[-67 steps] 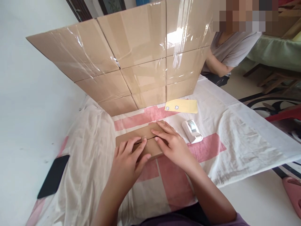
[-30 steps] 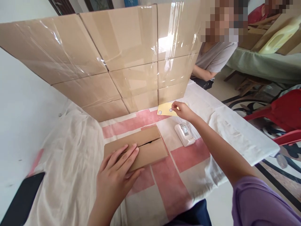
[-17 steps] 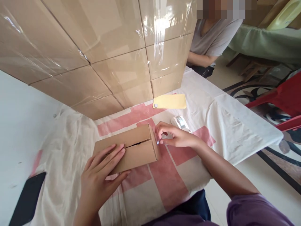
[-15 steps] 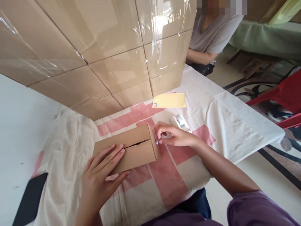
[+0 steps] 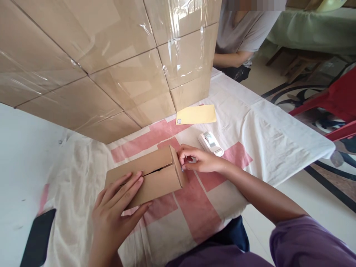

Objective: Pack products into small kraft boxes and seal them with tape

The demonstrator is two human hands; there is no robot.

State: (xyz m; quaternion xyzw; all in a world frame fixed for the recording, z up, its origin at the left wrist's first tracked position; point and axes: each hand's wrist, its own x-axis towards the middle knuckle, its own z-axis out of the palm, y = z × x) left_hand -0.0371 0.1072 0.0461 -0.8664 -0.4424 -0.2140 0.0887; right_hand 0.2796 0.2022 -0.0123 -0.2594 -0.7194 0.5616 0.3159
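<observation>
A closed brown cardboard box (image 5: 155, 185) lies on the tablecloth, with a narrow dark gap between its top flaps. My left hand (image 5: 116, 207) rests on its left part, fingers stretched over the top and thumb along the near side. At the box's right end, my right hand (image 5: 191, 158) is closed in a pinch. A tiny pale-blue bit shows at its fingertips, too small to name. Just behind that hand is a white palm-sized device (image 5: 210, 143) with a shiny inset. Farther back lies a yellow envelope (image 5: 196, 114) with a small mark in one corner.
A tall wall of taped cartons (image 5: 125, 81) stands behind the box. A black phone (image 5: 39, 237) lies at lower left. Another person (image 5: 236, 40) sits beyond the far table end. A red chair (image 5: 339, 104) stands at right, past the table edge.
The view has shifted slightly, so the scene sits a little farther left. My left hand stays on the box; my right fingertips are close against its right end, with less of the pale-blue bit showing.
</observation>
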